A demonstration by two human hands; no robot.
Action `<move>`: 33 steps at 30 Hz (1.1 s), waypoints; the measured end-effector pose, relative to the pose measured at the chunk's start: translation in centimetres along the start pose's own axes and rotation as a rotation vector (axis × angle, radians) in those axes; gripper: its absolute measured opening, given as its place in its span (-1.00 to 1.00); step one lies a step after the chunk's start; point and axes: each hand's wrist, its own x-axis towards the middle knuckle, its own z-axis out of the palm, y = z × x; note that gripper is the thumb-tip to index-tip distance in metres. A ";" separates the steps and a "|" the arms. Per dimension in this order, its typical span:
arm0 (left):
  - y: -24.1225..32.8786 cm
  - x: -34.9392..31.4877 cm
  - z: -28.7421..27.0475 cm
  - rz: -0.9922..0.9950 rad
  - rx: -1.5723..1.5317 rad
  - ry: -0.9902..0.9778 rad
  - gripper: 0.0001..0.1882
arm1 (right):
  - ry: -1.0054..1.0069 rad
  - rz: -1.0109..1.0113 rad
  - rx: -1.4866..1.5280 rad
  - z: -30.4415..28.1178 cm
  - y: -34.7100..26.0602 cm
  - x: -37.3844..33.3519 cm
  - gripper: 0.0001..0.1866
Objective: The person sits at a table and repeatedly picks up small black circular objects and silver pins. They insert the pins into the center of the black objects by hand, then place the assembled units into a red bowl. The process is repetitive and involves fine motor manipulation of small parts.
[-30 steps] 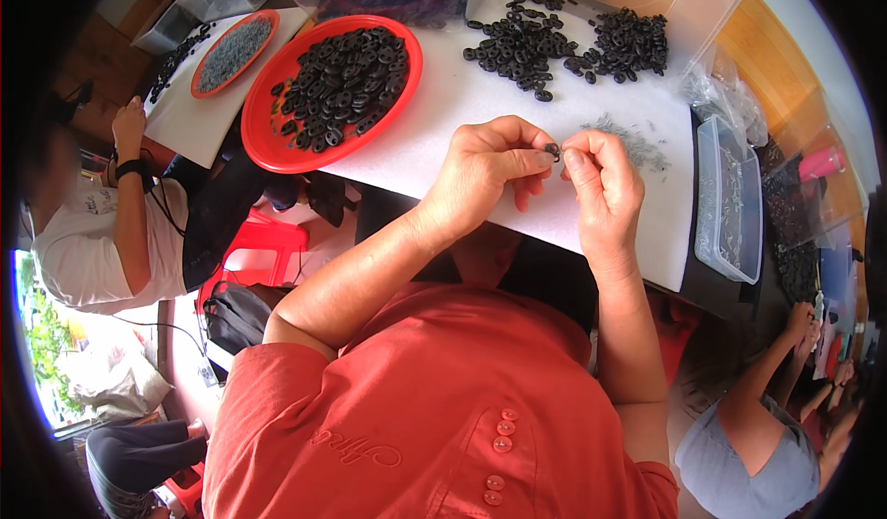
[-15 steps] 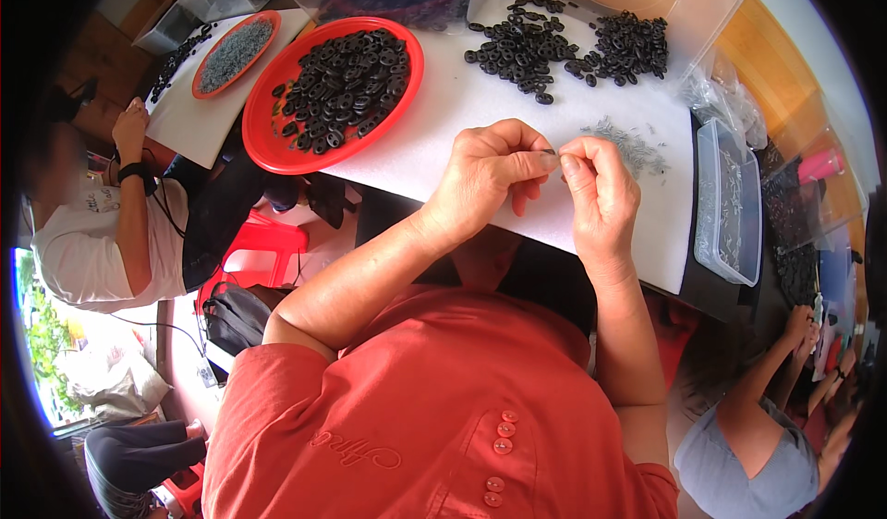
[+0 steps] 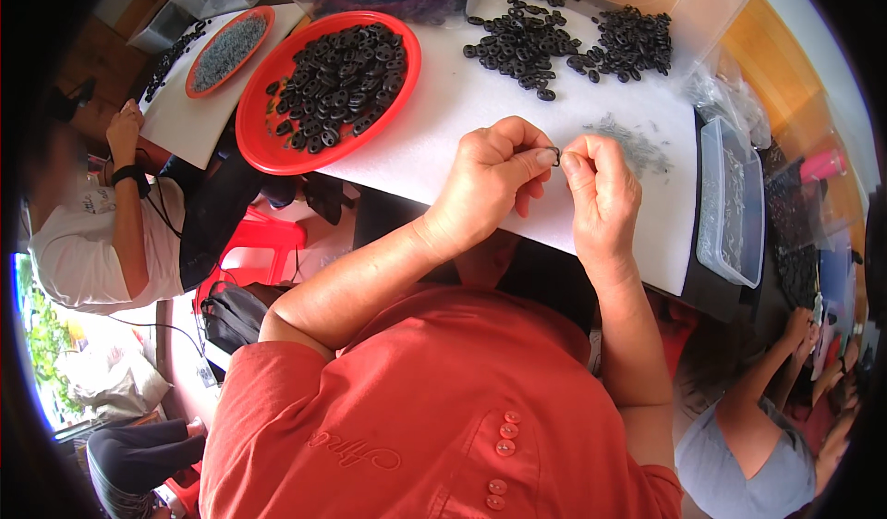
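Over the table's front edge my two hands meet at the fingertips. My left hand (image 3: 494,172) pinches a small black oval piece (image 3: 555,156) with an opening in it, held between thumb and forefinger. My right hand (image 3: 605,195) is closed in a pinch right beside that piece; whatever sits between its fingertips is too small to make out. Just beyond the right hand lies a loose scatter of tiny clear slivers (image 3: 628,142). Farther back are two heaps of black pieces, a left heap (image 3: 522,49) and a right heap (image 3: 636,43).
A red plate (image 3: 248,140) piled with black two-holed pieces stands to the left on the white tabletop (image 3: 443,85). At the right edge is a clear plastic box (image 3: 732,205) of clear slivers. One person (image 3: 102,232) sits at left, another (image 3: 753,445) at lower right.
The black piece between my fingertips has turned and now shows more plainly, its opening visible. Both hands stay in nearly the same place.
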 end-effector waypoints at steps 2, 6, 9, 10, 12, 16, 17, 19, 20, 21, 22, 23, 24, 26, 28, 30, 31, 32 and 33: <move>-0.1 -0.1 0.2 0.005 0.027 0.018 -0.88 | -0.020 0.019 0.005 0.0 0.0 0.1 -0.89; -0.2 -0.1 0.5 -0.010 0.026 0.057 -0.91 | -0.056 0.080 0.081 0.0 0.0 0.3 -0.89; -0.1 -0.2 0.9 -0.002 0.061 0.091 -0.92 | -0.069 0.105 0.092 0.0 0.3 0.3 -0.88; 0.0 -0.2 0.9 -0.013 0.049 0.089 -0.92 | -0.067 0.113 0.121 0.0 0.4 0.3 -0.87; 0.0 -0.2 0.6 -0.036 0.025 0.087 -0.92 | -0.064 0.128 0.180 0.1 0.4 0.3 -0.86; -0.2 -0.1 0.2 -0.021 -0.067 0.072 -0.90 | -0.079 0.279 0.198 -0.7 -0.6 0.9 -0.84; -0.3 0.0 0.2 -0.015 -0.073 0.072 -0.90 | -0.069 0.278 0.130 -0.9 -0.4 1.6 -0.85; -0.4 0.0 0.0 -0.003 -0.079 0.070 -0.90 | -0.095 0.206 -0.074 -1.1 0.1 3.4 -0.89; -0.3 0.1 0.0 0.003 -0.076 0.065 -0.90 | -0.126 0.134 -0.209 -1.0 0.6 4.8 -0.91; -0.4 0.1 -0.1 0.010 -0.073 0.060 -0.90 | -0.157 0.061 -0.344 -0.8 1.0 6.1 -0.93; -0.4 0.0 -0.1 0.016 -0.078 0.061 -0.90 | -0.195 0.006 -0.446 -0.2 1.9 7.0 -0.94; -0.4 0.0 -0.1 0.023 -0.087 0.055 -0.90 | -0.230 -0.047 -0.554 0.5 3.0 7.7 -0.95; -0.4 0.0 -0.1 0.030 -0.095 0.049 -0.90 | -0.265 -0.100 -0.662 0.8 3.7 8.0 -0.94; -0.7 -0.2 -0.4 0.049 -0.175 0.040 -0.90 | -0.308 -0.156 -0.697 1.2 4.6 7.9 -0.93; -0.8 -0.3 -0.7 0.066 -0.240 0.041 -0.90 | -0.300 -0.254 -0.671 0.9 4.5 7.7 -0.92; -1.0 -0.4 -0.9 0.084 -0.291 0.053 -0.90 | -0.343 -0.132 -0.561 0.0 3.4 7.5 -0.92; -1.0 -0.4 -0.8 0.085 -0.298 0.064 -0.90 | -0.359 -0.067 -0.507 -0.5 3.0 7.5 -0.92; -0.9 -0.4 -0.8 0.086 -0.305 0.075 -0.89 | -0.342 -0.035 -0.489 -0.9 2.9 7.6 -0.92; -0.9 -0.4 -0.7 0.087 -0.313 0.087 -0.89 | -0.324 -0.004 -0.470 -1.3 3.0 7.6 -0.92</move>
